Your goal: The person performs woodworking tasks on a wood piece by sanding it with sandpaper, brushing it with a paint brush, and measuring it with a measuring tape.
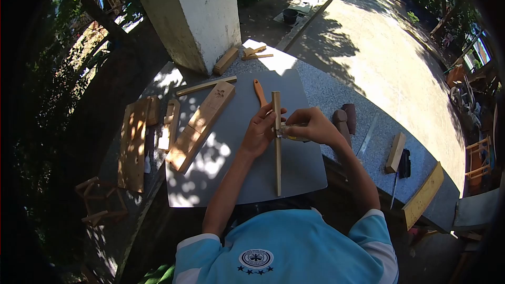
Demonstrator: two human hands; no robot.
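Observation:
My left hand [259,132] is closed around a narrow wooden strip [278,163], which stands lengthwise in front of me over the grey board [242,179]. My right hand [314,125] is pinched on a small clear-and-metallic tool [286,132] with a yellowish part, its end right at the strip's middle beside my left fingers. Exactly what kind of tool it is I cannot tell, as my fingers cover much of it. Just beyond my left hand lies an orange-handled brush [258,90].
A thick wooden block [202,126] lies left on the board, near a wooden plank [132,144] and a wooden hand plane [169,125]. To the right are a mallet [341,122], a wood block [395,152] and a curved yellowish board [423,195]. A concrete pillar [205,16] rises behind.

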